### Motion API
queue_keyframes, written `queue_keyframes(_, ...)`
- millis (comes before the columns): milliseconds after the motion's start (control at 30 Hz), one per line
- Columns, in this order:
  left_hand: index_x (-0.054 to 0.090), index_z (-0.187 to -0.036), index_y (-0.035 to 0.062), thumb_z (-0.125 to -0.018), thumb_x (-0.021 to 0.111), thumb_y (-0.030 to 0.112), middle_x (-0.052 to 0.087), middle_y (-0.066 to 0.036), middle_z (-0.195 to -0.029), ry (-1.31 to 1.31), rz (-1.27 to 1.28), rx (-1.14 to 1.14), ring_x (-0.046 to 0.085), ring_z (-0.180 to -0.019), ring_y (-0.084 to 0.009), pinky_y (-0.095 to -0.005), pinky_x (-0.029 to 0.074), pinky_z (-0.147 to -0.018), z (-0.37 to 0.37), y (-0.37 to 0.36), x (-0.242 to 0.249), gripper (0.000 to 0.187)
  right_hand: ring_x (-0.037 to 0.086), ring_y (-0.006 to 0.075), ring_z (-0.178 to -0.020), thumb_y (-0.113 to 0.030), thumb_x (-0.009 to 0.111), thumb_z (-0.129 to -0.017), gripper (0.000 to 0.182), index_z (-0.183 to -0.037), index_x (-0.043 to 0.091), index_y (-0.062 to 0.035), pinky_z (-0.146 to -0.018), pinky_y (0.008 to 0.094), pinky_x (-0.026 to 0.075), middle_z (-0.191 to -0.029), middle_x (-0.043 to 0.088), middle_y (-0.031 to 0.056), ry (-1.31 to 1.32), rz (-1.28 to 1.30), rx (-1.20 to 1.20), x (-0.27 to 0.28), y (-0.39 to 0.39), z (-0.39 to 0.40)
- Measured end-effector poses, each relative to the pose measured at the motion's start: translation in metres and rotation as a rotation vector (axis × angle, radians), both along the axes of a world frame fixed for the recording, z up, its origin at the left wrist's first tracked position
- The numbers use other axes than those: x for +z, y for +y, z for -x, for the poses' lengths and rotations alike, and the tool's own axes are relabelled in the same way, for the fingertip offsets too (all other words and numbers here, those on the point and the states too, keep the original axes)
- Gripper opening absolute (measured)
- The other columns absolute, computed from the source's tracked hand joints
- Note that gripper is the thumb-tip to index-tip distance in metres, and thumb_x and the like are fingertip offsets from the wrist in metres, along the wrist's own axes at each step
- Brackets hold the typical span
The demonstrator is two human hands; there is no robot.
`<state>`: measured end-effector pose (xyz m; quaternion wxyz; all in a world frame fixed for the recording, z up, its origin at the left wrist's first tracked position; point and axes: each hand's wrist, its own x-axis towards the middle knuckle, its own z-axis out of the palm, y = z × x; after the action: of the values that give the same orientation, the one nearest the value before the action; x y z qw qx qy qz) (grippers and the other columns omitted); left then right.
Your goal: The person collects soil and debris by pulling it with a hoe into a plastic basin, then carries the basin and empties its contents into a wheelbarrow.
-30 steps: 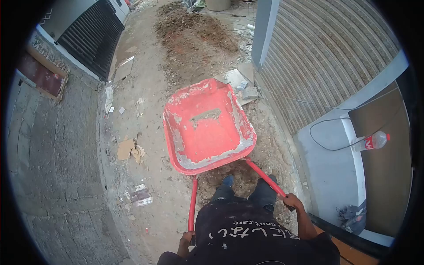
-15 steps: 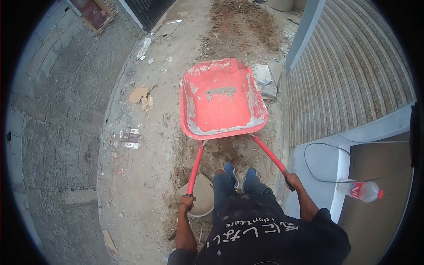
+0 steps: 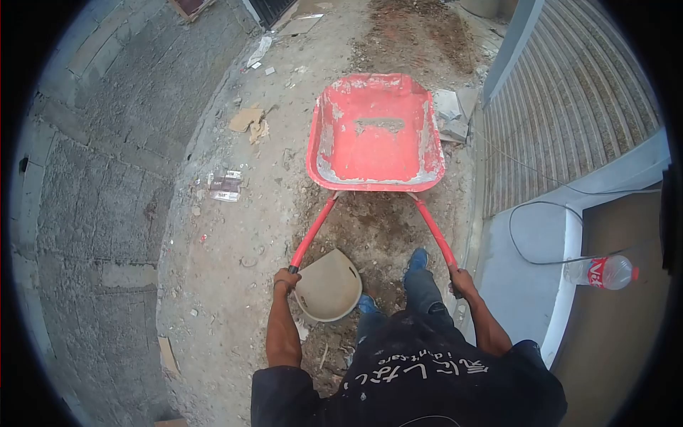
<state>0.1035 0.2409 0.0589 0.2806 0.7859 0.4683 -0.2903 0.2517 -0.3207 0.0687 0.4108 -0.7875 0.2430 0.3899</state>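
**Wheelbarrow held by both handles**

The wheelbarrow [image 3: 376, 132] stands on the dirt directly ahead, long axis near to far, tray at the far end. Left hand [image 3: 286, 278] is clenched on the left handle [image 3: 311, 232]; right hand [image 3: 459, 280] on the right handle [image 3: 434, 231]. Both hands are equally near. A pan [image 3: 329, 286] lies beside the left hand.

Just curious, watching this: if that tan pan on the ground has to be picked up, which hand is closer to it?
Probably the left. The left hand grips the wheelbarrow handle right beside the tan pan; the right hand holds the far handle, across the legs.
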Motion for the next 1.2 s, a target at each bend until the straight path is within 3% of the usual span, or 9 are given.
queue_keyframes(100,0.065,-0.103,0.0019,-0.066,0.072,0.030,0.068,-0.019,-0.095,-0.011,-0.083,-0.051,0.068,-0.089,-0.0303,-0.0391,0.054,-0.080,0.014,0.022,-0.002,0.047,0.059,0.0211,-0.048,-0.059,0.046,-0.089,0.060,-0.086,0.054,0.0007,-0.044,0.0338,0.047,-0.063,0.058,0.0118,-0.023,-0.001,0.021,-0.002,0.023,0.021)
queue_keyframes(200,0.065,-0.092,0.0013,-0.069,0.071,0.026,0.069,-0.018,-0.083,-0.093,-0.203,-0.141,0.069,-0.070,-0.0272,-0.0370,0.055,-0.066,0.041,0.053,-0.010,0.034,0.058,0.0202,-0.047,-0.058,0.047,-0.090,0.059,-0.086,0.051,0.0006,-0.043,0.0329,0.048,-0.063,0.056,0.0109,-0.036,-0.030,0.052,-0.004,0.052,0.048)
queue_keyframes(400,0.063,-0.099,0.0030,-0.071,0.066,0.019,0.066,-0.022,-0.098,-0.094,-0.302,-0.023,0.064,-0.095,-0.0349,-0.0415,0.052,-0.085,0.078,0.060,-0.008,0.033,0.056,0.0209,-0.046,-0.057,0.050,-0.090,0.058,-0.088,0.049,0.0002,-0.042,0.0341,0.049,-0.063,0.055,0.0104,0.017,-0.108,-0.001,-0.013,0.086,0.088)
queue_keyframes(633,0.037,-0.136,0.0024,-0.070,0.067,0.018,0.036,-0.023,-0.138,-0.616,-0.664,0.214,0.036,-0.127,-0.0419,-0.0445,0.031,-0.107,0.149,-0.051,0.013,0.074,0.063,0.0233,-0.060,-0.055,0.052,-0.090,0.060,-0.092,0.052,0.0054,-0.054,0.0345,0.051,-0.071,0.058,0.0125,-0.131,0.083,0.481,-0.053,0.057,0.077)
queue_keyframes(833,0.063,-0.117,0.0148,-0.075,0.062,0.025,0.063,-0.021,-0.112,-0.059,0.264,0.356,0.059,-0.106,-0.0373,-0.0438,0.046,-0.093,0.307,-0.196,-0.055,0.044,0.060,0.0427,-0.087,-0.047,0.055,-0.089,0.061,-0.119,0.045,0.0051,-0.079,0.0469,0.046,-0.092,0.060,0.0286,-0.624,0.422,0.894,-0.014,0.095,0.064)
queue_keyframes(900,0.067,-0.110,0.0128,-0.074,0.061,0.026,0.066,-0.020,-0.106,0.057,0.274,0.155,0.062,-0.100,-0.0364,-0.0432,0.048,-0.091,0.355,-0.257,-0.063,0.038,0.052,0.0453,-0.101,-0.040,0.062,-0.085,0.059,-0.120,0.047,0.0048,-0.089,0.0478,0.041,-0.108,0.052,0.0326,-0.820,0.342,1.008,0.003,0.121,0.049)
queue_keyframes(1000,0.070,-0.095,0.0092,-0.076,0.055,0.021,0.064,-0.020,-0.106,-0.021,0.113,0.643,0.062,-0.100,-0.0356,-0.0431,0.050,-0.087,0.419,-0.357,-0.081,0.027,0.051,0.0424,-0.101,-0.033,0.064,-0.085,0.050,-0.118,0.050,0.0018,-0.088,0.0466,0.041,-0.106,0.052,0.0292,-0.896,0.195,1.223,-0.012,0.167,0.005)
queue_keyframes(1100,0.071,-0.090,0.0087,-0.076,0.055,0.021,0.066,-0.021,-0.101,0.118,-0.033,1.107,0.062,-0.098,-0.0367,-0.0433,0.051,-0.084,0.407,-0.403,-0.022,0.024,0.051,0.0398,-0.102,-0.036,0.063,-0.085,0.043,-0.108,0.057,-0.0003,-0.088,0.0458,0.041,-0.107,0.056,0.0245,-0.886,0.078,1.409,-0.025,0.222,-0.023)
queue_keyframes(1200,0.072,-0.089,0.0102,-0.075,0.059,0.024,0.067,-0.019,-0.097,-0.015,-0.148,1.359,0.063,-0.096,-0.0364,-0.0424,0.050,-0.084,0.385,-0.465,-0.057,0.023,0.053,0.0393,-0.102,-0.041,0.061,-0.086,0.045,-0.102,0.059,0.0007,-0.087,0.0457,0.042,-0.105,0.059,0.0233,-1.043,-0.168,1.606,-0.051,0.278,-0.059)
